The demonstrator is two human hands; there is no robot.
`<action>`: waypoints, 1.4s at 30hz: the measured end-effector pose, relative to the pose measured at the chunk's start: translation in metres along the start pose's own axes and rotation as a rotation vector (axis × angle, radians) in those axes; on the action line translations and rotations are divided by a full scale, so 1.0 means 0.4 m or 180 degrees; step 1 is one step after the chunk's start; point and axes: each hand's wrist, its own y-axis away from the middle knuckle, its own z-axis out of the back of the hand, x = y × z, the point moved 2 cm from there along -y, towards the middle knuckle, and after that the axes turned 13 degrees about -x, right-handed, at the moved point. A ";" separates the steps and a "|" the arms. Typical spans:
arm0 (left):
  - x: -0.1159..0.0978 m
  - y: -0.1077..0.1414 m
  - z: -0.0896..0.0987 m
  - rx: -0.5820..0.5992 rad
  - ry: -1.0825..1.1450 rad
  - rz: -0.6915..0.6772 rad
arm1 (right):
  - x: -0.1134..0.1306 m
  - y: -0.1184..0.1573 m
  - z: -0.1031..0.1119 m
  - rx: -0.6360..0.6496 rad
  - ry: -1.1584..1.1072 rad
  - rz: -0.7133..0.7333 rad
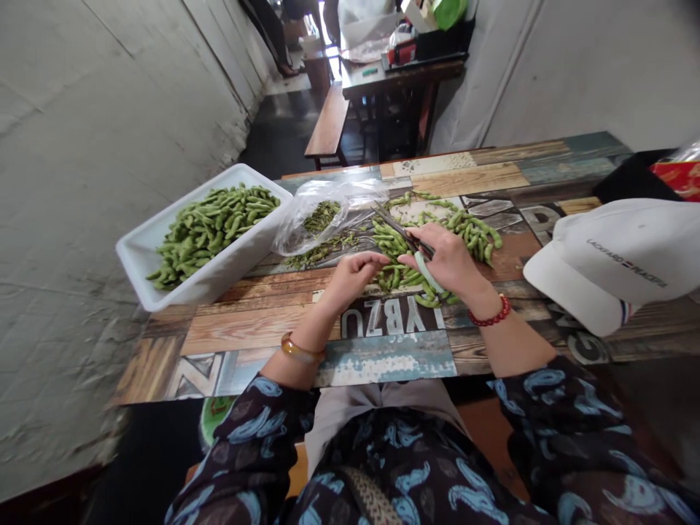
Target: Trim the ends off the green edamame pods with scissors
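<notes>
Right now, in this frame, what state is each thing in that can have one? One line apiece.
Left hand: curled near the loose pods; grip unclear
Right hand: gripping scissors
Scissors: held above the loose pods; blade opening unclear
White tub: uncovered, green pods piled inside
Plastic bag: crumpled
Loose pods: spread on the table
White cap: set down

The head view faces forward and down. The counter (235, 328) lies at close range across mid-frame.
</notes>
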 end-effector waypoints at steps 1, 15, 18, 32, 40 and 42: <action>-0.003 -0.003 -0.011 0.0027 -0.0378 -0.0295 | 0.002 0.000 0.000 0.0004 -0.0014 -0.0001; 0.002 -0.019 -0.032 -0.0073 -0.1634 -0.0992 | 0.006 -0.005 0.003 -0.0045 -0.0214 -0.0025; -0.007 -0.015 0.004 -0.0089 -0.0443 -0.0355 | 0.012 -0.003 0.002 -0.0081 -0.0231 -0.0019; -0.019 0.016 0.028 -0.0333 0.0954 0.0384 | 0.037 0.016 -0.012 0.0647 -0.0216 -0.0034; -0.008 0.017 0.025 -0.0602 0.0980 0.0239 | 0.050 0.023 -0.020 0.0808 -0.0381 0.0111; -0.009 0.018 0.025 -0.0645 0.0905 0.0133 | 0.053 0.024 -0.021 0.0800 -0.0428 0.0122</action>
